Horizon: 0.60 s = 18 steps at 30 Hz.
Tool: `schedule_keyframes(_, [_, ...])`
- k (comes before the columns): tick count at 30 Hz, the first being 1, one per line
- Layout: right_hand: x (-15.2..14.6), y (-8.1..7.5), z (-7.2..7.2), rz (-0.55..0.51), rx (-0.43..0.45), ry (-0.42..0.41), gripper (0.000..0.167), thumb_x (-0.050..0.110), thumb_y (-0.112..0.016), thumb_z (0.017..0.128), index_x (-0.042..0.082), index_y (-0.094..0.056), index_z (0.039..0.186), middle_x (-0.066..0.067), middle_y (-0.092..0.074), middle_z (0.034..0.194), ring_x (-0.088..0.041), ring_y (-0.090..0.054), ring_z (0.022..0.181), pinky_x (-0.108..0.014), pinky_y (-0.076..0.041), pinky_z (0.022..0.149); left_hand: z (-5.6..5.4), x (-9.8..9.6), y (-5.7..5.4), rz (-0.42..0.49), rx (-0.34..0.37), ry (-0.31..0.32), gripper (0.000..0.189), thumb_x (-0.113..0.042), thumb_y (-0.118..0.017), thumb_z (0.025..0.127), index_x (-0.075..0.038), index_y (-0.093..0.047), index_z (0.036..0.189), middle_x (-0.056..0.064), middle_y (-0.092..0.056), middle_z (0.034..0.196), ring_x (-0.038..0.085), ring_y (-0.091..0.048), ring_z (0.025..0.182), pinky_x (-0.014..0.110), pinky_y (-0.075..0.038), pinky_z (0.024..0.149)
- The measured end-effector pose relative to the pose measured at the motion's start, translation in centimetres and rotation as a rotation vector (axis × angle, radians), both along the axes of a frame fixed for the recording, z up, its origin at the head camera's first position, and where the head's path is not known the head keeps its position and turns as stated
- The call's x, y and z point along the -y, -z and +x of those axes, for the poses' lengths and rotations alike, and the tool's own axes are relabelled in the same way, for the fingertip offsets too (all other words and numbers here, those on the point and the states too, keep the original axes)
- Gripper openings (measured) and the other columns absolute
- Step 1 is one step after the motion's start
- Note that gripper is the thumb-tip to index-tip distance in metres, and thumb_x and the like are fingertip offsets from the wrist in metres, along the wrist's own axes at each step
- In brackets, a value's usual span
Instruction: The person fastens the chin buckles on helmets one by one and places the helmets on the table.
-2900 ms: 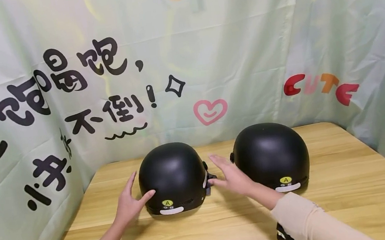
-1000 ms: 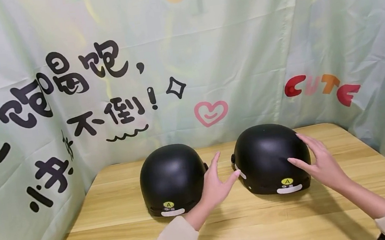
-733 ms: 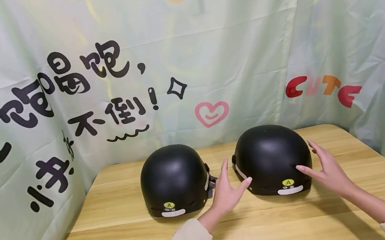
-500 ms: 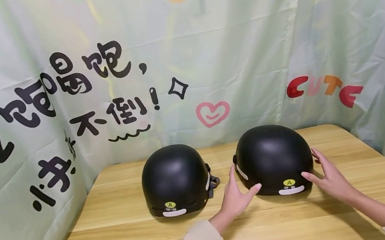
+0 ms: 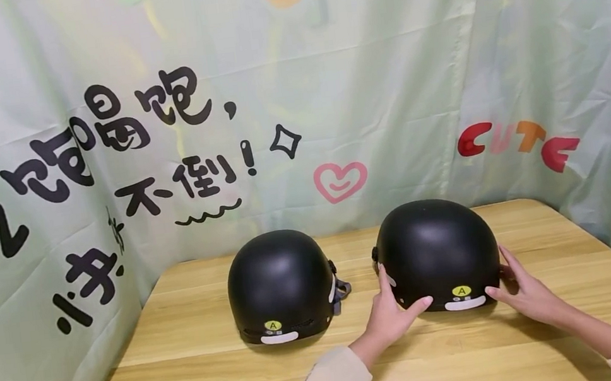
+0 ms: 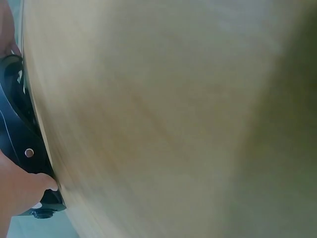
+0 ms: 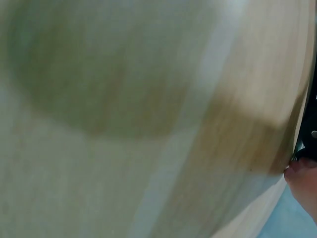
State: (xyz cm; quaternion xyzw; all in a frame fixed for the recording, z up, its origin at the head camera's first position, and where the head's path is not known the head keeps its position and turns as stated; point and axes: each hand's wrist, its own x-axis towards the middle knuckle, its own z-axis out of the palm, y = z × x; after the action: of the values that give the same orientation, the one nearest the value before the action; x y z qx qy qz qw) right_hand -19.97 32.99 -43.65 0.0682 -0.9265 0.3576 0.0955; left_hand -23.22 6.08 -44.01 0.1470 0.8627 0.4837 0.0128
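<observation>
Two matte black helmets sit upright on the wooden table, backs toward me, each with a yellow "A" sticker and a white strip. Both my hands are at the right helmet (image 5: 433, 251). My left hand (image 5: 390, 317) holds its left side, thumb on the lower rear rim and fingers along the shell. On the opposite side my right hand (image 5: 527, 300) grips the lower edge, its thumb beside the sticker and its fingers partly hidden behind the shell. The left helmet (image 5: 279, 282) is untouched, a strap (image 5: 342, 294) showing at its right.
The wooden table (image 5: 208, 380) extends around both helmets, with a gap between them. A printed pale green cloth (image 5: 385, 92) hangs close behind the table and along its sides. Both wrist views show mostly blurred tabletop.
Both hands have moved from the left helmet to the right one. Over the last second they have lowered and closed in along its sides to the bottom rim. Both helmets stay in place.
</observation>
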Motion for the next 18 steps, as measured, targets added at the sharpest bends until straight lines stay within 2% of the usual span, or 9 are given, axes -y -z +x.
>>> schedule_keyframes(6, [-0.61,0.06,-0.15,0.051,0.015,0.008,0.098,0.024,-0.068,0.083,-0.006,0.001,0.146,-0.043,-0.044,0.123,-0.057,-0.042,0.113,-0.063,-0.037,0.085,-0.24,-0.31,-0.14,0.019,-0.001,0.008,0.108,-0.048,-0.071,0.076,-0.008,-0.004,0.150,0.022,-0.048,0.135,0.031,-0.046,0.126,0.046,-0.042,0.100])
schedule_keyframes(12, [-0.74,-0.11,-0.50,0.055,0.025,0.010,0.098,0.024,-0.071,0.081,-0.009,-0.004,0.145,-0.044,-0.047,0.120,-0.055,-0.046,0.110,-0.061,-0.040,0.083,-0.35,-0.33,-0.02,-0.010,-0.008,0.016,0.106,-0.046,-0.072,0.076,-0.007,-0.007,0.150,0.019,-0.047,0.137,0.028,-0.046,0.126,0.042,-0.043,0.100])
schedule_keyframes(13, [-0.73,-0.13,-0.54,0.064,0.022,0.015,0.098,0.024,-0.071,0.080,-0.010,-0.005,0.144,-0.043,-0.049,0.119,-0.051,-0.051,0.108,-0.060,-0.041,0.083,-0.35,-0.30,0.00,-0.015,-0.015,0.017,0.105,-0.044,-0.073,0.076,-0.007,-0.007,0.150,0.019,-0.048,0.137,0.029,-0.046,0.126,0.042,-0.043,0.100])
schedule_keyframes(15, [-0.72,-0.14,-0.58,0.069,0.009,0.022,0.097,0.024,-0.073,0.079,-0.009,-0.008,0.144,-0.041,-0.053,0.115,-0.032,-0.062,0.100,-0.053,-0.045,0.082,-0.35,-0.26,0.03,-0.021,-0.030,0.018,0.105,-0.042,-0.074,0.076,-0.006,-0.008,0.150,0.019,-0.048,0.136,0.030,-0.047,0.126,0.042,-0.043,0.100])
schedule_keyframes(16, [-0.71,-0.10,-0.59,0.068,-0.004,0.024,0.097,0.023,-0.073,0.078,-0.010,-0.010,0.144,-0.039,-0.055,0.113,-0.018,-0.063,0.096,-0.045,-0.048,0.082,-0.34,-0.25,0.04,-0.020,-0.039,0.016,0.105,-0.040,-0.075,0.075,-0.005,-0.009,0.149,0.019,-0.049,0.135,0.030,-0.047,0.125,0.041,-0.042,0.100])
schedule_keyframes(18, [-0.69,0.06,-0.56,0.062,-0.036,0.031,0.097,0.023,-0.076,0.076,-0.010,-0.013,0.143,-0.036,-0.059,0.109,0.006,-0.056,0.089,-0.024,-0.048,0.077,-0.31,-0.26,0.11,-0.024,-0.061,0.013,0.106,-0.037,-0.077,0.074,-0.003,-0.010,0.149,0.020,-0.050,0.134,0.031,-0.048,0.125,0.041,-0.043,0.100])
